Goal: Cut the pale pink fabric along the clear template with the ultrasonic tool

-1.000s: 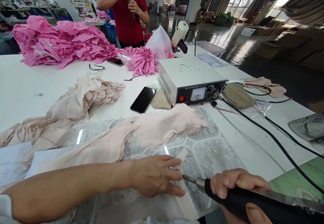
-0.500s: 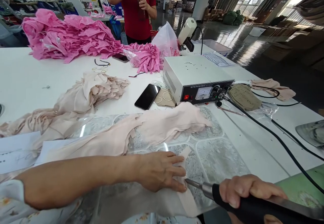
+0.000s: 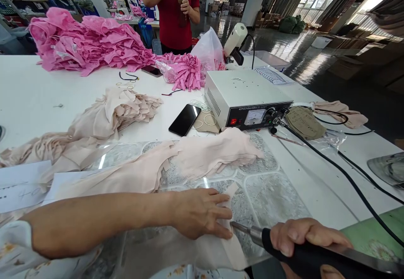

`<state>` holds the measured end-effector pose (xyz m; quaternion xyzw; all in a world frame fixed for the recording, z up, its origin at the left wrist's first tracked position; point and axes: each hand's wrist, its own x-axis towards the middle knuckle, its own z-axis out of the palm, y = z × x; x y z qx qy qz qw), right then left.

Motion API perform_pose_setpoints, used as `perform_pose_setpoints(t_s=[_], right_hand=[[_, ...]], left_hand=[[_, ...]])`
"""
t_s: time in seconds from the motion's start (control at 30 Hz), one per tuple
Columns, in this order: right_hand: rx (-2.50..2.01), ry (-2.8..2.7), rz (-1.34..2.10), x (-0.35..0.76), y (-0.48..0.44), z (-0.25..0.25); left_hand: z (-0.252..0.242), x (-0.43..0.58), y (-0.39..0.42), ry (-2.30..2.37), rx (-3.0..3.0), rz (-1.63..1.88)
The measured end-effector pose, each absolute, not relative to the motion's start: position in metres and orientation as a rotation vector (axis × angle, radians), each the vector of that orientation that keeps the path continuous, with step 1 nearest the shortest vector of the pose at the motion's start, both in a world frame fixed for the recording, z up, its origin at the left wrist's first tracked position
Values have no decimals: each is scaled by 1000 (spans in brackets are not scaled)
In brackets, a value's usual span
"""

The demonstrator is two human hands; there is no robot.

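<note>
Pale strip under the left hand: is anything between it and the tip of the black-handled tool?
Nothing visible. The tip of the black-handled tool in the right hand is at the pale strip's edge; the left hand lies on the strip, close beside it.

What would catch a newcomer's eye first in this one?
First, the pink pile, back left on the table; then the box right of the phone. Up front, the right hand grips a black tool, its tip by the left hand, which lies on a pale strip.
</note>
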<state>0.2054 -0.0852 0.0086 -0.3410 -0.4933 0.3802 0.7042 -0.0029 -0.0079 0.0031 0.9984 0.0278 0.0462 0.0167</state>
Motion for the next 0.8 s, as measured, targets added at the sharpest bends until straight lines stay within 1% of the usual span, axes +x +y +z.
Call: perform_pose_setpoints(t_s=[0.13, 0.33, 0.53, 0.7, 0.8], right_hand=[[-743, -1120, 854, 207, -85, 9], [-765, -1130, 880, 212, -91, 7], [-728, -1059, 853, 210, -94, 10], [-668, -1084, 829, 207, -95, 9], [-644, -1041, 837, 208, -95, 4]], left_hand=[[2, -3, -8, 106, 3085, 174], [6, -3, -8, 125, 3075, -17], [3, -4, -7, 96, 3076, 89], [9, -6, -5, 104, 3069, 12], [10, -9, -4, 148, 3044, 33]])
